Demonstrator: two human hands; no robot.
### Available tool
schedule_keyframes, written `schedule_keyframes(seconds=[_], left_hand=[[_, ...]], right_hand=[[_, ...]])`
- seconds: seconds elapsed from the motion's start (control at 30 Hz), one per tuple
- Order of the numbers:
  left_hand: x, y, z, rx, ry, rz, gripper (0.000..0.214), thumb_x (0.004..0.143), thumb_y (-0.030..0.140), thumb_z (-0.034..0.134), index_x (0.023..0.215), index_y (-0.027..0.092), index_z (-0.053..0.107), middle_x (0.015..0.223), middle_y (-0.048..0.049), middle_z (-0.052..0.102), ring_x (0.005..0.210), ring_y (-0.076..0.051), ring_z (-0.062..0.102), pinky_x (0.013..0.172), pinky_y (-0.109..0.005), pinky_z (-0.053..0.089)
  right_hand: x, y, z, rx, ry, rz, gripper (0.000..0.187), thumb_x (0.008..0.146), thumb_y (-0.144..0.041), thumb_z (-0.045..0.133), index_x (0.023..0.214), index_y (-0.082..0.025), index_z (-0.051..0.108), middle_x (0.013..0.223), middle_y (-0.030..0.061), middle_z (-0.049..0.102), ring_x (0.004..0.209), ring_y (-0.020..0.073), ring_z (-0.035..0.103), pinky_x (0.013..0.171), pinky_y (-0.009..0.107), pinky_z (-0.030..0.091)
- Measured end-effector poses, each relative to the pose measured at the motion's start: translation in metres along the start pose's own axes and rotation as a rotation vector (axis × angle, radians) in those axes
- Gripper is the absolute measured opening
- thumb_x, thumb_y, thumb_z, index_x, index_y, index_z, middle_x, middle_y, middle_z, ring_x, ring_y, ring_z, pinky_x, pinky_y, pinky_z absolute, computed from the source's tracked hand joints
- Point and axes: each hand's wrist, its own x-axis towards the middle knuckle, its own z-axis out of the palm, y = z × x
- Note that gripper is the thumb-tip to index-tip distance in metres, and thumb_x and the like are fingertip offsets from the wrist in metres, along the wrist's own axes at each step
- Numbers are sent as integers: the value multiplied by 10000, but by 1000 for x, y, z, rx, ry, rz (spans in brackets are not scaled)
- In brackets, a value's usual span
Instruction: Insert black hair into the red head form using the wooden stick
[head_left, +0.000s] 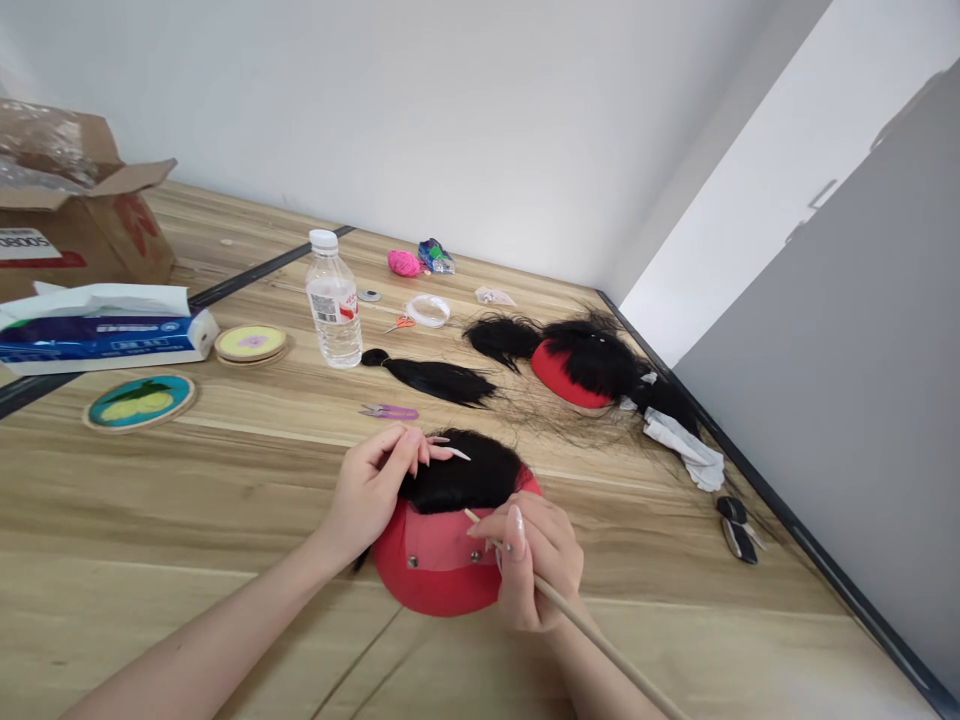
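Note:
A red dome-shaped cushion sits on the table in front of me, with black hair over its far part. Across its near side lies a pinkish mesh strip, fixed with round metal pins. My left hand rests at the left edge of the hair, thumb and fingers pinched together; any strands between them are too small to see. My right hand is closed round a thin wooden stick, whose tip is over the mesh near the hair's edge.
Beyond the cushion lie purple thread snips, a tied black hair bundle and a water bottle. Another hair-covered red cushion stands back right. At left are embroidery hoops, a tissue pack and a cardboard box.

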Motion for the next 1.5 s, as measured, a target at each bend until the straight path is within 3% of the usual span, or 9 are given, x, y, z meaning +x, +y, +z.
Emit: schedule_keyframes(seconds=[0.1, 0.2, 0.4, 0.93, 1.5], left_hand=[[0, -1, 0, -11, -7, 0, 376, 956, 317, 484, 605, 185, 455, 663, 13, 556, 810, -191, 728, 729, -221, 521], [-1, -2, -1, -37, -12, 0, 378, 961, 322, 490, 612, 185, 450, 676, 15, 558, 827, -190, 729, 742, -220, 518], [-1, -5, -2, -50, -23, 0, 383, 971, 331, 480, 619, 186, 446, 687, 15, 564, 841, -192, 729, 770, -228, 509], [0, -3, 1, -35, 3, 1, 365, 959, 296, 490, 612, 186, 464, 665, 20, 556, 817, -189, 729, 736, -224, 511], [0, 1, 0, -10, 6, -13, 364, 939, 333, 503, 606, 192, 468, 645, 11, 562, 801, -210, 728, 734, -254, 528]], right_hand=[[3, -4, 3, 110, 183, 92, 319, 977, -99, 350, 832, -173, 625, 575, 10, 607, 452, 130, 506, 489, 287, 410], [6, -6, 4, 164, 220, 93, 307, 973, -100, 374, 828, -170, 635, 591, 21, 627, 462, 131, 498, 485, 285, 402], [9, -3, 2, 225, 205, 34, 283, 946, -54, 389, 827, -145, 629, 583, 27, 605, 475, 134, 501, 456, 281, 357], [10, -6, -4, 122, 98, -9, 279, 919, -41, 358, 818, -143, 598, 604, 34, 631, 470, 134, 520, 458, 289, 366], [9, -7, 0, 110, 155, -6, 266, 907, -36, 365, 836, -140, 600, 590, 26, 628, 459, 132, 517, 464, 285, 370]])
